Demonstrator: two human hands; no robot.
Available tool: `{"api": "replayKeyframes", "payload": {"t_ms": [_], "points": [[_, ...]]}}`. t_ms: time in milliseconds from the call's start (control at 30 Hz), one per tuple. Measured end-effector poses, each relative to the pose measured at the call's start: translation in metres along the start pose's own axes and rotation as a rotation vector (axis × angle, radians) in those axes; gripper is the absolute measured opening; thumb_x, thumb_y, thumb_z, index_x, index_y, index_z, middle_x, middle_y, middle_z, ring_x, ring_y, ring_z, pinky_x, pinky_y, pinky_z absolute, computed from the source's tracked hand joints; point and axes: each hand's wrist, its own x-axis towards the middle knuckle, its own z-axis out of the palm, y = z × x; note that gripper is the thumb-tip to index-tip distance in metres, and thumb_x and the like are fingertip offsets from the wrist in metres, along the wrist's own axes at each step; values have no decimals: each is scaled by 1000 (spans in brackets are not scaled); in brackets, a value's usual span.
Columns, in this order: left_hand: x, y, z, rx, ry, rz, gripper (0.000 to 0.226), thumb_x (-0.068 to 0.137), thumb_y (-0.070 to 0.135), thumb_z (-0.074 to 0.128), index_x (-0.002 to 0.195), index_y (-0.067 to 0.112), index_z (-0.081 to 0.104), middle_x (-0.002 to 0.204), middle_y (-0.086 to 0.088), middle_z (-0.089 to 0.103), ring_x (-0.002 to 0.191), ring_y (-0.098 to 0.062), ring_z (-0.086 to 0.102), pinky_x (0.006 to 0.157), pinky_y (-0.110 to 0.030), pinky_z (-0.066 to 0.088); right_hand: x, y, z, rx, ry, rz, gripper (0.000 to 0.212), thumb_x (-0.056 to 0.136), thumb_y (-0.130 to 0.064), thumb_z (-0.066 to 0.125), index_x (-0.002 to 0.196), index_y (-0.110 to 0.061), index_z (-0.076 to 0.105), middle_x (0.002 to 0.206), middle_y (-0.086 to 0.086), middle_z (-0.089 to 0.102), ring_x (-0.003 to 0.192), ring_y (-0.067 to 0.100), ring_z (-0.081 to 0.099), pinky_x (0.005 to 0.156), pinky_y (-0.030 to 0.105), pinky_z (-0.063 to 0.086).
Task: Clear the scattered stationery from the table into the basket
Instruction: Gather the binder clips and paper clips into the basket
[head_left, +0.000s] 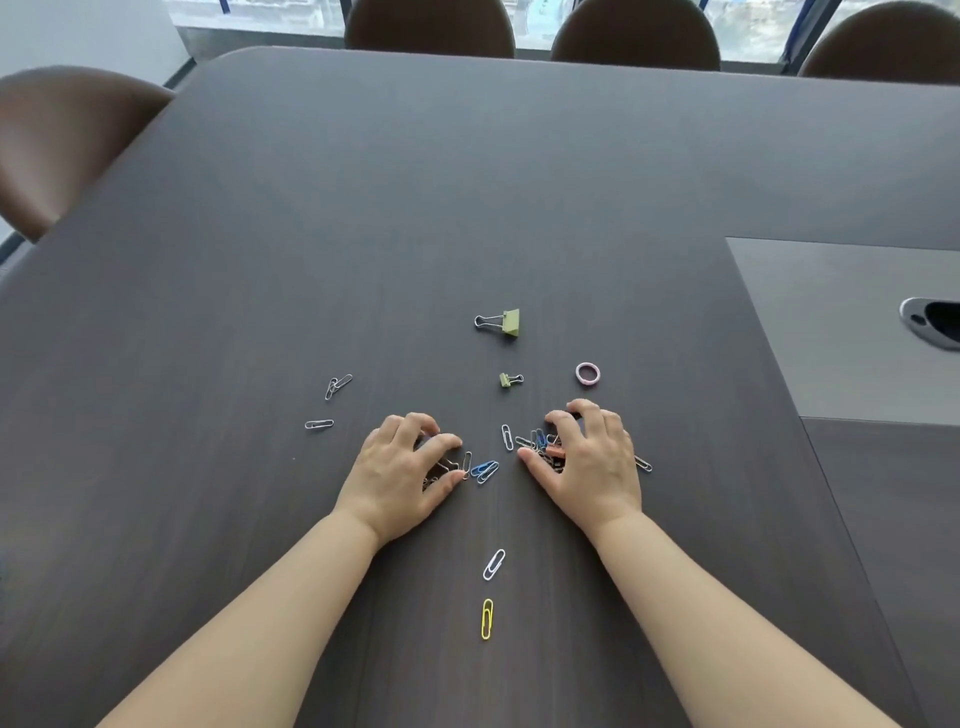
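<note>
Paper clips and binder clips lie scattered on the dark table (260, 260). My left hand (400, 473) is cupped over a small heap of clips, fingers curled around them. My right hand (592, 462) is cupped over another heap of mixed clips (540, 444). Between the hands lie blue paper clips (485, 470) and a white one (507, 436). A large green binder clip (501, 323), a small green binder clip (510, 380) and a pink ring (587, 373) lie beyond the hands. A white clip (493, 564) and a yellow clip (487, 618) lie between my forearms. No basket is in view.
More silver clips lie to the left (337, 386) (319, 424). A grey inset panel (841, 332) with a cable port (935, 322) is at the right. Brown chairs stand along the far edge (431, 28) and at the left (67, 140).
</note>
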Motion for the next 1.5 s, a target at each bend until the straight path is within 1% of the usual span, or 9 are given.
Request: {"api": "replayKeyframes", "payload": {"t_ms": [100, 233, 400, 567, 767, 933, 1100, 1233, 1500], "points": [[-2, 2, 1, -1, 35, -21, 32, 76, 57, 43, 85, 28, 50, 85, -2, 52, 75, -23, 50, 59, -34, 51, -8, 0, 3, -19, 135, -71, 38, 75, -52, 46, 75, -17, 62, 85, 4, 60, 73, 30, 54, 58, 36, 52], [-6, 5, 0, 47, 116, -30, 45, 78, 59, 41, 64, 17, 50, 68, 1, 49, 61, -20, 50, 41, -24, 38, -14, -1, 6, -70, 207, -137, 37, 77, -50, 50, 62, -16, 58, 70, 1, 59, 61, 24, 54, 44, 25, 44], [-9, 2, 3, 40, 219, -30, 60, 91, 58, 25, 55, 15, 46, 53, 2, 46, 42, -18, 46, 38, -21, 29, -15, 2, 7, 48, 241, -125, 39, 79, -47, 51, 60, -13, 54, 58, 1, 54, 51, 21, 52, 40, 23, 40], [-7, 2, 2, -15, 256, -25, 64, 92, 57, 24, 51, 13, 46, 45, 2, 45, 35, -21, 44, 41, -18, 29, -15, 0, -2, 228, 102, -3, 44, 79, -46, 54, 57, -9, 51, 55, 4, 56, 50, 26, 54, 46, 26, 39], [-35, 25, -12, -202, 262, -149, 57, 87, 57, 36, 52, 13, 45, 44, 3, 45, 40, -19, 43, 38, -23, 36, -39, -14, -41, 344, 40, 93, 37, 79, -34, 69, 61, -6, 53, 63, 13, 63, 58, 26, 47, 58, 32, 37], [-76, 46, -57, -282, 322, -191, 48, 83, 55, 42, 53, 18, 38, 47, 12, 27, 55, -14, 32, 48, -21, 25, -70, -38, -78, 499, 67, 187, 36, 78, -31, 71, 59, -10, 48, 50, -9, 50, 53, 13, 48, 52, 21, 32], [-114, 33, -126, -305, 384, -251, 43, 81, 53, 45, 55, 21, 36, 45, 12, 28, 51, -7, 36, 47, -23, 28, -84, -95, -108, 653, 79, 153, 42, 77, -34, 71, 52, -16, 42, 47, -5, 46, 46, 13, 39, 49, 16, 31], [-144, 1, -180, -282, 470, -275, 48, 82, 54, 45, 53, 17, 40, 46, 12, 31, 52, -10, 36, 47, -22, 29, -86, -169, -124, 744, 71, 45, 45, 77, -34, 70, 51, -15, 39, 46, -3, 39, 48, 15, 31, 49, 24, 29], [-222, -128, -271, -116, 543, -293, 58, 89, 56, 34, 59, 10, 49, 50, 6, 42, 43, -14, 39, 43, -25, 34, -82, -335, -111, 916, 33, -31, 48, 77, -31, 71, 57, 0, 40, 54, 2, 35, 50, 11, 25, 46, 23, 23]]}}
